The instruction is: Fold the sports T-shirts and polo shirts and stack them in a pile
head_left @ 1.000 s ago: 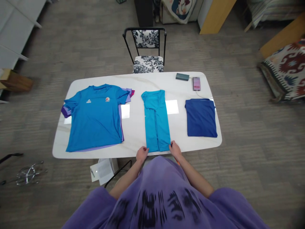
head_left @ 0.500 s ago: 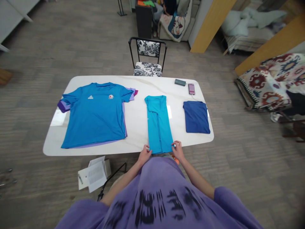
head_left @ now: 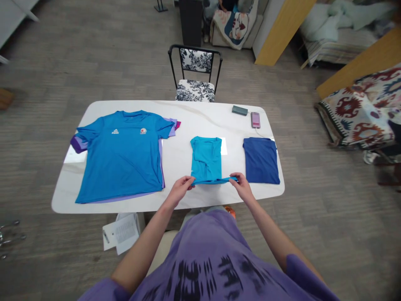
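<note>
A turquoise T-shirt (head_left: 206, 156), its sides folded in to a narrow strip, lies at the middle of the white table (head_left: 175, 192). My left hand (head_left: 182, 187) pinches the left corner of its lower edge. The right corner is pinched in my right hand (head_left: 241, 185). Between both hands the hem is lifted off the tabletop and stretched level, while the collar end rests flat. To the left, a blue T-shirt (head_left: 125, 159) with small chest logos lies spread over purple ones. A folded navy garment (head_left: 261, 161) sits right of my right hand.
At the table's far right are a dark case (head_left: 239, 110) and a phone (head_left: 255, 120) with a cable. A patterned chair (head_left: 196, 73) stands beyond the far edge. Papers (head_left: 123, 232) lie below the near edge. A person sits on the sofa behind.
Both hands have raised the turquoise T-shirt's lower edge and carried it away from my body toward the collar, so the shirt looks shorter. The view has shifted slightly.
</note>
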Tool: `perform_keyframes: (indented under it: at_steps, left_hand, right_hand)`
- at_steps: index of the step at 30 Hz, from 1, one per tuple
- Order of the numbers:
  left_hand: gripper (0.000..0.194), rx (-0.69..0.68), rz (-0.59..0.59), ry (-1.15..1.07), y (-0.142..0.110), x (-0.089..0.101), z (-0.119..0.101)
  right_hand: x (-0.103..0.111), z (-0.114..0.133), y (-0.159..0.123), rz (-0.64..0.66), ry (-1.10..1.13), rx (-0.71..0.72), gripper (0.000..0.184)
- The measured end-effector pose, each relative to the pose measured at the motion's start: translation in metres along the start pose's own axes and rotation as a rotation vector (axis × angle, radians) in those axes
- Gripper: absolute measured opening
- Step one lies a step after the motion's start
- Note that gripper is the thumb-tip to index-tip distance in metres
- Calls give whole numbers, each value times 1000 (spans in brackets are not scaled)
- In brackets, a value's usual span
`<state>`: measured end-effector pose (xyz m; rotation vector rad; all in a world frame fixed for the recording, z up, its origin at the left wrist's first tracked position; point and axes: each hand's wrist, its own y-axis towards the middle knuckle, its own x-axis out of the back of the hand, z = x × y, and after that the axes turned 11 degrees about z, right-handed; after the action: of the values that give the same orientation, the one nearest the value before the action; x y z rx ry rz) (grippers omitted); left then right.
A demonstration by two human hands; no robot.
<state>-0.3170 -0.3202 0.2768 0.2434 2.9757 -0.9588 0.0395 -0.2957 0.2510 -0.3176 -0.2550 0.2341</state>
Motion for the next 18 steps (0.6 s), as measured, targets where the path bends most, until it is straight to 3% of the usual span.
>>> perform_keyframes:
  at_steps: [3, 5, 9, 11, 13, 16, 18]
  left_hand:
    - [60, -16, 5, -115, 93, 19, -48]
    - [58, -6, -26, -136, 162, 29, -68]
    - [61, 47, -168, 43, 282, 30, -72]
    - [59, 17, -241, 195, 320, 19, -59]
    - [59, -112, -245, 417, 342, 5, -41]
    - [64, -305, -145, 785, 361, -13, -19]
    - [70, -311, -83, 865, 371, -18, -7]
  right_hand:
    - [22, 13, 108, 35, -6, 36, 50]
    - [31, 10, 183, 51, -37, 37, 51]
    - [30, -16, 299, 43, -190, 52, 70]
    - [21, -34, 328, 44, -350, 109, 73]
    - [8, -51, 342, 96, -531, 178, 67]
    - [-14, -77, 349, 212, -717, 232, 66]
    - [-25, -92, 352, 243, -771, 231, 69]
